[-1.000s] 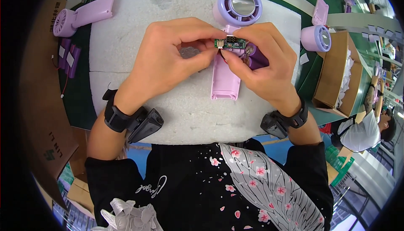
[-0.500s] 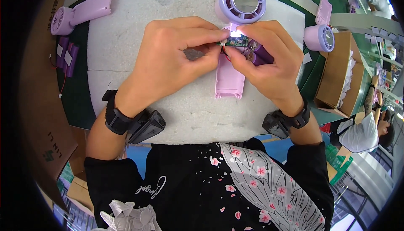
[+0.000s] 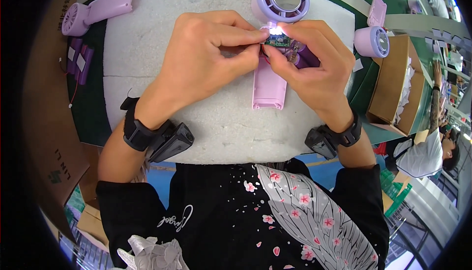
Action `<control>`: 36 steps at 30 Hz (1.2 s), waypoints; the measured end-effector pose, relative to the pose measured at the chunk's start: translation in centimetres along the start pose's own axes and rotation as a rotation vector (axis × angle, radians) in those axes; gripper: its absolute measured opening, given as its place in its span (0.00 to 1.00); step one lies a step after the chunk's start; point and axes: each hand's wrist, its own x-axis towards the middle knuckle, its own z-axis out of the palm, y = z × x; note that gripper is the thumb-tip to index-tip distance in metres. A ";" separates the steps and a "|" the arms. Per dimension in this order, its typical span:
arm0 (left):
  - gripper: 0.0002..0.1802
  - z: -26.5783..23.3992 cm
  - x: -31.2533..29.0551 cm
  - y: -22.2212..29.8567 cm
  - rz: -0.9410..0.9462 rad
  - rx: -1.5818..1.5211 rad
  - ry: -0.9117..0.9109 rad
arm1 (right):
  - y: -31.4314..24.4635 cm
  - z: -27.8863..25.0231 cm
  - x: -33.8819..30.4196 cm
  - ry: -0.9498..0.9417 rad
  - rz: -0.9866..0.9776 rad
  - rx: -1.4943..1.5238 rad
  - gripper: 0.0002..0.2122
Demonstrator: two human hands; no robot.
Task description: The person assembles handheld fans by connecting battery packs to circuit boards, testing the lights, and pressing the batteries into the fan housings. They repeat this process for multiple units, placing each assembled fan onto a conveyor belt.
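A small green circuit board (image 3: 278, 40) with a bright white light on it is held above a handheld fan's pink, open handle shell (image 3: 269, 88). My left hand (image 3: 206, 56) pinches the board's left end, by thin red and black wires. My right hand (image 3: 322, 68) has thumb and index finger at the board's near and far edges. Purple battery cells (image 3: 308, 57) show beneath my right fingers, partly hidden. The round lilac fan head (image 3: 281, 0) lies at the far end of the handle. The exact fingertip contacts are hard to make out.
A white foam sheet (image 3: 206, 122) lies under the work. At the left are another pink fan part (image 3: 98, 12) and wired purple batteries (image 3: 81, 63). To the right stand a lilac fan head (image 3: 372, 42) and an open cardboard box (image 3: 393, 85). A co-worker (image 3: 423, 152) is farther right.
The fan parts and my hands sit slightly higher in the picture. Both hands keep their pinch at the board, with only small finger shifts.
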 end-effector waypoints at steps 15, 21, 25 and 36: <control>0.19 0.2 -0.2 0.0 -0.192 -0.303 -0.173 | -1.0 -2.1 -0.3 -0.153 0.263 0.035 0.09; 0.19 0.5 0.1 0.5 -0.233 -0.271 -0.249 | -1.1 -2.3 -0.2 -0.153 0.161 -0.010 0.09; 0.18 0.5 0.1 0.6 -0.243 -0.259 -0.245 | -1.6 -2.7 0.1 -0.183 0.188 -0.078 0.08; 0.15 1.1 0.4 1.2 -0.319 -0.243 -0.189 | -1.4 -2.4 0.0 -0.156 0.100 -0.127 0.09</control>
